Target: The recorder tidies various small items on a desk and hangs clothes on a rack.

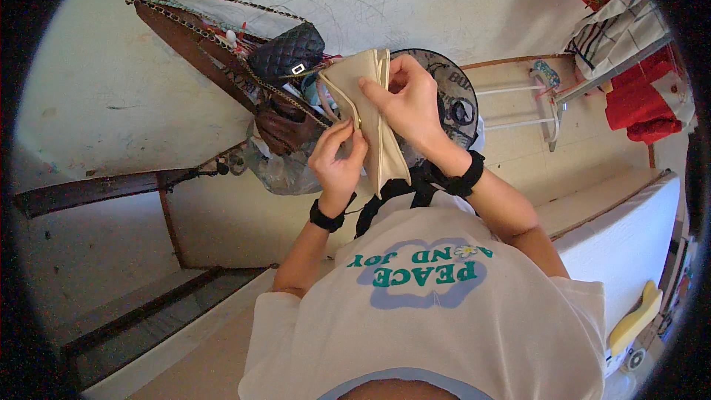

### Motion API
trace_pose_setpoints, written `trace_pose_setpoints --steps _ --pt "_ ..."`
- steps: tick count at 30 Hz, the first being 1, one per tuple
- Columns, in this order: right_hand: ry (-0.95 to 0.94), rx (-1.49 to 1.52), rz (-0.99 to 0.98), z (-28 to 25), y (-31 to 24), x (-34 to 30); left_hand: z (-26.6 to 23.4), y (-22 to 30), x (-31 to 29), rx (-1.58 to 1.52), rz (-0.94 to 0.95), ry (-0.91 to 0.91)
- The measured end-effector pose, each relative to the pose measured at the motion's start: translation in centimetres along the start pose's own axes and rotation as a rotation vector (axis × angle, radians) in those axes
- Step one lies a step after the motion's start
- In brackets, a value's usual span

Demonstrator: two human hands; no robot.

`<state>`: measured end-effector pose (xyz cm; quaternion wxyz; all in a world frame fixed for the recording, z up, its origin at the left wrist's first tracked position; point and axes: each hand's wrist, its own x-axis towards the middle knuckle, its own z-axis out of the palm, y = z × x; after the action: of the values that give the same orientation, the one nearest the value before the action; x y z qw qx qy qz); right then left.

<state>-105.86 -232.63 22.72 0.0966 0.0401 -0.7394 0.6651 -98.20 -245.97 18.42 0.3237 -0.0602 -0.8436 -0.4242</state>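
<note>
Both hands (338,161) (413,107) hold a slim beige purse (372,130) — smooth, gold-edged.

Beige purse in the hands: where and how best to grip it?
Probably where the right hand is, the upper right edge, from the right, thumb in front: the beige purse is slim enough to pinch there, and the left hand occupies its left edge.

Pouch (379,130): between the person's left hand (339,163) and right hand (409,107), before the torso. To the pouch's left, beyond the hands: chain-strap bag (287,52), before the wall (415,0); second bag (285,127) below it; plastic bag (272,170) lowest. Behind the right hand: disc (458,92), kind unclear to me. Further right: rack (552,111); past that, hanging cloth (644,100). Near right: board (629,226), beside the right arm (511,200).
</note>
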Motion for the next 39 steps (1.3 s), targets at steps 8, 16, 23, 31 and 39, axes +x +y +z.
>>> trace_pose_setpoints --steps 8,16,23,31,39 --pt "0.038 -0.021 0.027 -0.5 0.6 -0.1 -0.3 0.4 -0.6 -0.056 -0.169 0.028" --pt "0.054 0.025 0.063 -0.7 0.9 -0.8 -0.5 0.5 -0.6 -0.102 -0.155 -0.032" --pt "0.021 0.061 0.044 -0.8 -0.2 -1.5 -0.7 1.0 -0.5 0.001 0.019 -0.031" --pt "0.051 0.139 0.015 -0.4 0.4 -1.8 -0.7 0.9 -0.5 0.019 0.001 -0.068" --pt "-0.108 -0.041 0.094 -0.7 3.9 -1.8 -1.1 -1.3 -1.5 -0.051 -0.088 -0.25"
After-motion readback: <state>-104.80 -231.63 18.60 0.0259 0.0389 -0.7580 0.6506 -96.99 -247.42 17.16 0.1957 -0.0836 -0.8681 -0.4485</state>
